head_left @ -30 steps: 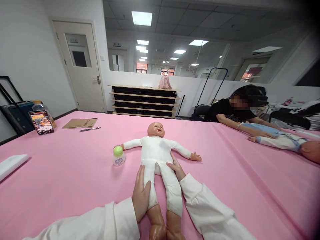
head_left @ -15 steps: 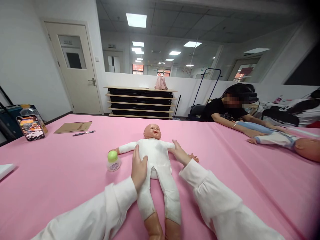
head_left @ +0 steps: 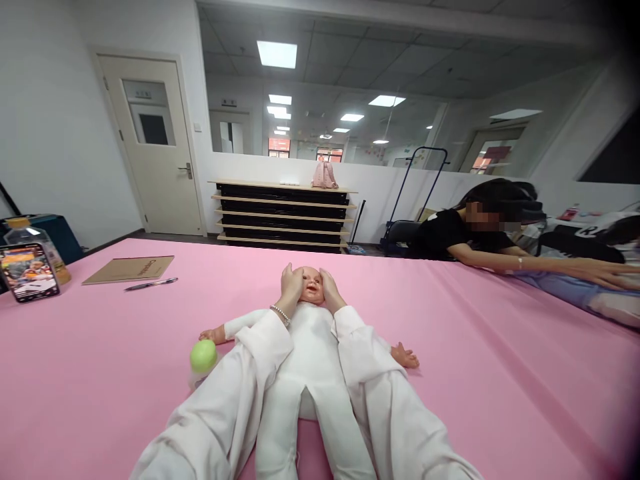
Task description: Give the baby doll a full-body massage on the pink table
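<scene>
A baby doll [head_left: 313,347] in a white bodysuit lies on its back, head away from me. My left hand [head_left: 291,285] cups the left side of its head, and my right hand [head_left: 331,290] cups the right side. Both sets of fingers curve round the head, and their tips are partly hidden behind it. The doll's face shows between my palms. Its arms stretch out sideways, partly covered by my white sleeves. Beside its left-hand arm stands a small jar with a green lid [head_left: 203,357], its body mostly hidden by my left sleeve.
A pink cloth [head_left: 480,373] covers the table. At the left are a phone [head_left: 29,273], a bottle [head_left: 56,260], a brown notebook [head_left: 129,269] and a pen [head_left: 151,284]. Across the table at the right, a person [head_left: 447,233] leans over another doll [head_left: 560,290].
Both my hands have moved up from the doll's torso and arm to the sides of its head. The co-worker's arm now reaches farther right. The view has shifted slightly.
</scene>
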